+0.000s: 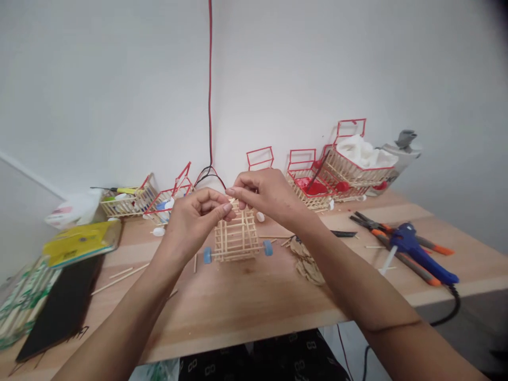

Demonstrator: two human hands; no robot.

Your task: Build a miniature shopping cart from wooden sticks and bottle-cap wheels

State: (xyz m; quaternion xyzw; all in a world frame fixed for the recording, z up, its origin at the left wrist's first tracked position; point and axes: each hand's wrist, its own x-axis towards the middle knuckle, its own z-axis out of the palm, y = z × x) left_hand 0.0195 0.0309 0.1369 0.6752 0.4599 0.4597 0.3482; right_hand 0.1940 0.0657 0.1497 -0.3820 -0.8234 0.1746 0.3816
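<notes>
A small cart of thin wooden sticks (237, 241), with blue wheels (268, 247) on its near axle, stands on the table in front of me. Over its far end my left hand (200, 214) is closed in a pinch, thumb against fingers. Thumb and fingers of my right hand (265, 193) are pinched too, their tips almost touching the left ones. A tiny pale bit shows between the fingertips, too small to name. Both hands cover the far part of the cart.
Several red-trimmed stick carts (311, 182) line the wall. At right lie a blue glue gun (420, 251) and pliers (371, 225). Crumpled brown paper (307, 262) is beside my right forearm. A yellow packet (81, 243), a black board (59, 304) and loose sticks (119, 280) lie left.
</notes>
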